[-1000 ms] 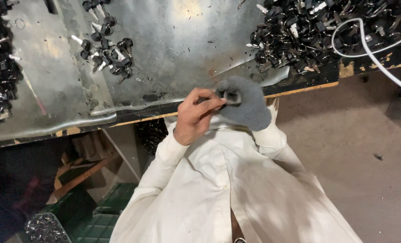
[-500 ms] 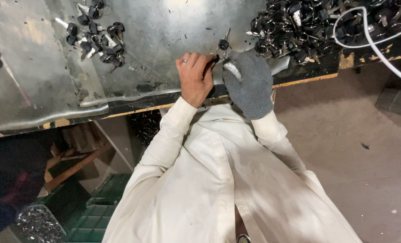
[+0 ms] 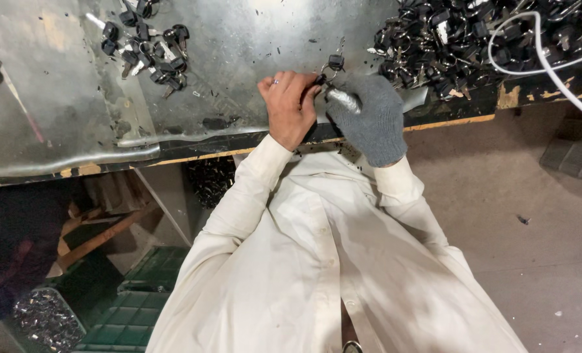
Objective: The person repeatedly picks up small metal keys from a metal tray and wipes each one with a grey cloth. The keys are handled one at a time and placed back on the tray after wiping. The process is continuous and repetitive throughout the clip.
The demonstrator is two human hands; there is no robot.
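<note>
We are working over a dented sheet-metal bench top (image 3: 239, 46) with a worn wooden edge, above a bare concrete floor (image 3: 513, 196). At far left, under the bench, a tray of small metal parts (image 3: 46, 317) is sitting beside a green crate (image 3: 137, 307). On the metal, upper left, a small cluster of black-headed keys (image 3: 147, 49) is lying loose. Near the bench edge our bare left hand (image 3: 290, 104), a ring on one finger, is curling its fingertips in a pinch on a key ring with a black-headed key (image 3: 333, 65). Our right hand (image 3: 368, 117), in a grey knit glove, is closing around a shiny metal piece (image 3: 343, 100) just below that ring. At upper right a large heap of black keys (image 3: 474, 39) is lying under a looping white cable (image 3: 552, 65).

Compared with half a second ago, both hands are sitting slightly further onto the metal, with the ring and key now standing clear above the fingers.
</note>
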